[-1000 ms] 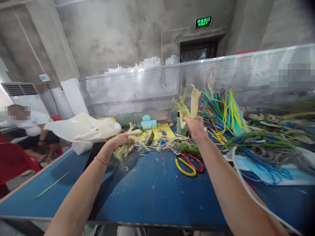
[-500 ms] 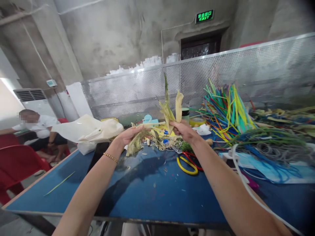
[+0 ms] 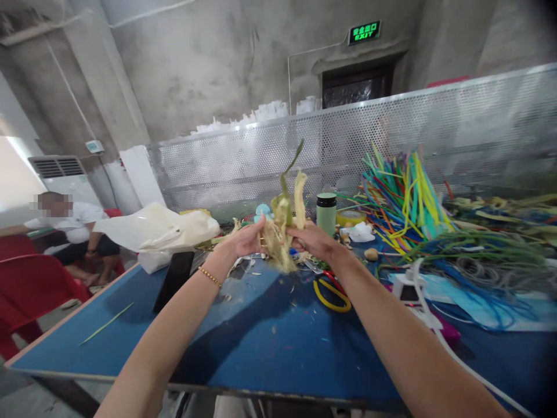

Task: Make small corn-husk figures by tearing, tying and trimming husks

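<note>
Above the middle of the table, my two hands are close together with dried plant material between them. My right hand (image 3: 315, 239) is closed on pale corn husks (image 3: 300, 197), whose strips stand upright above the fingers, one with a long green tip. The fingers of my left hand (image 3: 249, 239) are closed round the side of a frayed, fibrous husk bunch (image 3: 281, 255) that hangs down and touches the husks. The fingertips of both hands are partly hidden by the material. Just below my right hand lie scissors (image 3: 333, 295) with yellow and red handles.
A blue table (image 3: 261, 348) carries a black phone (image 3: 174, 281), a white plastic bag (image 3: 156, 229), a green jar (image 3: 326, 215), tape (image 3: 351, 217), colourful strips (image 3: 400, 197) and a white cable plug (image 3: 409, 290). A perforated metal screen (image 3: 235, 162) stands behind. A person (image 3: 78, 226) sits at left.
My left hand has moved right with the fibrous bunch, bringing it against the husks. My right hand has shifted slightly left and down, uncovering the green jar.
</note>
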Available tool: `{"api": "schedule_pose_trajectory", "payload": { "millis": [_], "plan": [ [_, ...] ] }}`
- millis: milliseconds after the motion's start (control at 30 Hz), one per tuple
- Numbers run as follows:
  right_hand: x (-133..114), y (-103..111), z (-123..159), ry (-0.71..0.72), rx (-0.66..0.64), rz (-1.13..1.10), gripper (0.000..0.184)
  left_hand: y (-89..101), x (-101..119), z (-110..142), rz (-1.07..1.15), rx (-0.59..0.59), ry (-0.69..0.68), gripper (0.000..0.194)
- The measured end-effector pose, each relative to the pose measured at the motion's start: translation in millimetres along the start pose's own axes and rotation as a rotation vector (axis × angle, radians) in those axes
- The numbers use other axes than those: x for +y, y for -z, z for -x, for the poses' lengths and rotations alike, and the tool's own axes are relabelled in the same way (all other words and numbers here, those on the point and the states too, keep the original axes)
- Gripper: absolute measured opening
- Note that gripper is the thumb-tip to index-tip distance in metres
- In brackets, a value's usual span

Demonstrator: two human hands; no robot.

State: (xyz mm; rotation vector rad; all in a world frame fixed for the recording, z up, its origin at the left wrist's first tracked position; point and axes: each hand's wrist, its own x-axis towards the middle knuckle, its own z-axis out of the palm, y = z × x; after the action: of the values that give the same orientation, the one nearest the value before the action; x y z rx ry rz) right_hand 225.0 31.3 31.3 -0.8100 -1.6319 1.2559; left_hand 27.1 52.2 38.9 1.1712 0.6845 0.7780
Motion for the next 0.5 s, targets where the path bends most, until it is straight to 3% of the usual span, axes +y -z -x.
{"api": "schedule_pose_trajectory", "payload": {
  "millis": [100,267,367,500],
  "plan": [
    [8,-12,-5,0.057,0.093,0.147,0.013,-16.8,-6,-16,0.020,-0.009,-0.030,0.042],
    [14,-10,-12,0.031,0.266,0.137,0.015,-36.8,-2,-28,-0.001,-0.039,-0.015,0.050],
    [10,4,-12,0.067,0.361,0.068,0.021,-28.5,10,-22,-0.121,-0.087,0.066,0.064],
    [-1,29,-6,0.056,0.265,-0.055,0.023,1.4,24,-16,-0.253,-0.087,0.074,0.068]
  ]
}}
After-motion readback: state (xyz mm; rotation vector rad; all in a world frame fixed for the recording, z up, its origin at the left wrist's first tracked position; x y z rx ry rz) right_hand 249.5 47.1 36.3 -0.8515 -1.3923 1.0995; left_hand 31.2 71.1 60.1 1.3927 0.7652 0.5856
